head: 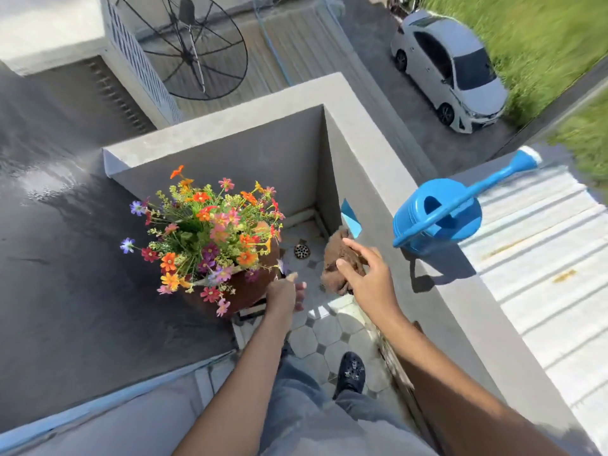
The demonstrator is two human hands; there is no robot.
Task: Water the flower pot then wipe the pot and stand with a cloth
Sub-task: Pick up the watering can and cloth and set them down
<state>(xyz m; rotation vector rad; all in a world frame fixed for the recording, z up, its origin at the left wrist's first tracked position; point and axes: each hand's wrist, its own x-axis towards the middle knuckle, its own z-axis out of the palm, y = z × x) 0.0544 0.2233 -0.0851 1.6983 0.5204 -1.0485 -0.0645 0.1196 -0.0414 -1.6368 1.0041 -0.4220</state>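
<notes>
A brown flower pot [245,286] full of colourful flowers [207,232] stands in the balcony corner; only a small pale part of its stand [251,311] shows beneath it. My left hand [284,296] reaches toward the pot's right side with loosely bent fingers and holds nothing. My right hand [368,274] pinches a brown cloth [339,261] that hangs against the inner side of the parapet wall. A blue watering can [437,218] stands upright on top of the wall, spout pointing away to the right.
A grey concrete parapet wall [378,179] encloses the corner. The tiled floor [325,337] has a round drain [302,251]. My foot in a dark shoe [350,373] stands on the tiles. Beyond the wall lie a corrugated roof [543,258], a white car and a satellite dish.
</notes>
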